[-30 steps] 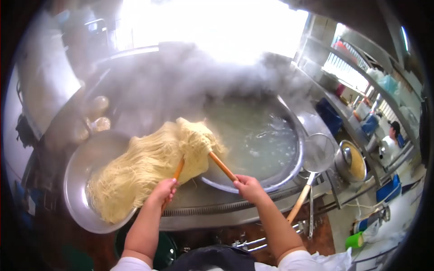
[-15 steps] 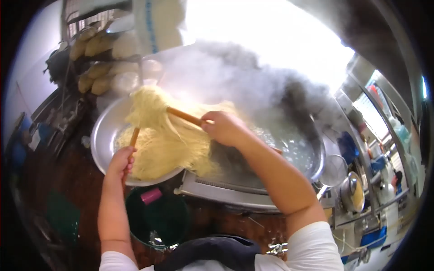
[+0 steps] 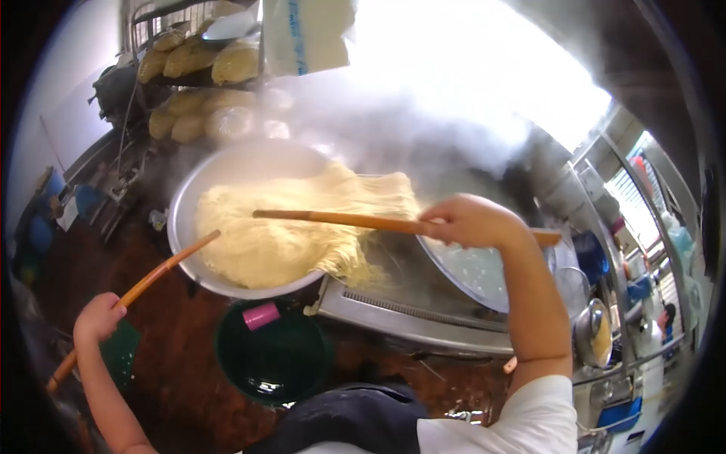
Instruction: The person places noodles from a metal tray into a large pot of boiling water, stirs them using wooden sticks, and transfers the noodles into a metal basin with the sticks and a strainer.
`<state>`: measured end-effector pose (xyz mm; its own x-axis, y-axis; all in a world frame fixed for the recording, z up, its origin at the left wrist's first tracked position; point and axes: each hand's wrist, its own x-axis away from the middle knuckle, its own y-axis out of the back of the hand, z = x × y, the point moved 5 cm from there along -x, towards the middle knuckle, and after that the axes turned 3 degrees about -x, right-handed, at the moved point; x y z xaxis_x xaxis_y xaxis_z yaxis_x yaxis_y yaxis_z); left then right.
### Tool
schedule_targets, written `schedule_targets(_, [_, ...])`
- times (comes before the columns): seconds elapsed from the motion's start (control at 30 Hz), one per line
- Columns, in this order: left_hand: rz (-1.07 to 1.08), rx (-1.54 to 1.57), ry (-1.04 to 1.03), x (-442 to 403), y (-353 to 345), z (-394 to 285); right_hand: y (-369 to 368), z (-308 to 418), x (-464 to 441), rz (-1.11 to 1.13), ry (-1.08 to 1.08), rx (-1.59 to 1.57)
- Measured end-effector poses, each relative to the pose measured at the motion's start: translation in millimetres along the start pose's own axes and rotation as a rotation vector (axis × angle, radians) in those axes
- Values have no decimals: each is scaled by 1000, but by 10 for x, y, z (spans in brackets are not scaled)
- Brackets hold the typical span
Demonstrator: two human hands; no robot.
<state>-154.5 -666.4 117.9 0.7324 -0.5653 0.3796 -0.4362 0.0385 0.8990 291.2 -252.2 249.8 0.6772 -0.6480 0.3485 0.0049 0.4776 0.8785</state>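
Observation:
My left hand (image 3: 100, 318) is wrapped round a long wooden stick (image 3: 170, 265), held out to the left with its tip near the rim of a big metal bowl (image 3: 180, 244). A second wooden stick (image 3: 325, 218) is gripped in my right hand (image 3: 470, 219) and lies level above the bowl. A large heap of pale yellow noodles (image 3: 265, 246) fills the bowl, and part of it hangs over the right rim onto the metal stove top. Under my right hand is a wide pan of steaming, bubbling water (image 3: 473, 265).
Below the bowl stands a dark green tub (image 3: 272, 356) with a pink cup (image 3: 262, 316) in it. Bagged yellow bundles (image 3: 189, 57) sit on a rack at the back left. A strainer (image 3: 569, 287) and a metal bowl (image 3: 594, 333) are at the right. Steam blurs the back.
The noodles lifted between the sticks have dropped into the bowl. My left hand has swung out to the left with its stick, and my right hand has moved right.

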Motion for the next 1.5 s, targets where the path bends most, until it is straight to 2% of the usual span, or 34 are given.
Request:
schedule_targets(0.07, [135, 192, 36, 55, -101, -133, 29, -376, 408, -16, -122, -135])
schedule_targets(0.2, [230, 269, -24, 167, -111, -607, -61, -1121, 1279, -170, -333, -326])
schedule_targets(0.3, [238, 177, -236, 183, 2, -1161, -56, -1428, 1872, -260, -477, -374])
schedule_targets(0.4, [38, 46, -551, 128, 130, -1878, 41, -1295, 2369, -363, -568, -239])
schedule_targets(0.47, [-169, -80, -689, -61, 124, -2386, 8, -1377, 2587, -414, -579, -116])
schedule_targets(0.57, [-248, -233, -763, -223, 87, -3475, -58, -1447, 2778, -451, -644, 109])
schedule_targets(0.73, [-258, -449, -758, -340, -207, -5214, -409, -1921, 2489, -321, -622, 152])
schedule_targets(0.8, [-185, -680, -689, -460, -527, -5757, -607, -2253, 2126, -281, -625, 126])
schedule_targets(0.9, [-152, -890, -681, -283, -887, -6319, -937, -2817, 1251, -203, -612, 62])
schedule_targets(0.97, [-126, -978, -713, -131, -1041, -6607, -1121, -3149, 671, -281, -577, -66])
schedule_targets(1.07, [-47, -989, -751, -126, -1129, -6816, -1162, -3405, 285, -374, -563, -200])
schedule_targets(1.17, [43, -863, -790, -766, -1398, -6605, -1065, -3382, 300, -368, -535, -230])
schedule_targets(1.23, [402, -422, -642, -1071, -1619, -6160, -814, -3303, 431, -348, -517, -193])
schedule_targets(1.37, [647, 462, -435, -941, -1994, -5257, -196, -2812, 596, -383, -406, -49])
schedule_targets(1.43, [599, 710, -417, -730, -1880, -4911, 177, -2369, 637, -404, -388, 56])
schedule_targets(1.5, [523, 903, -400, -577, -1658, -4503, 520, -1840, 630, -483, -221, 188])
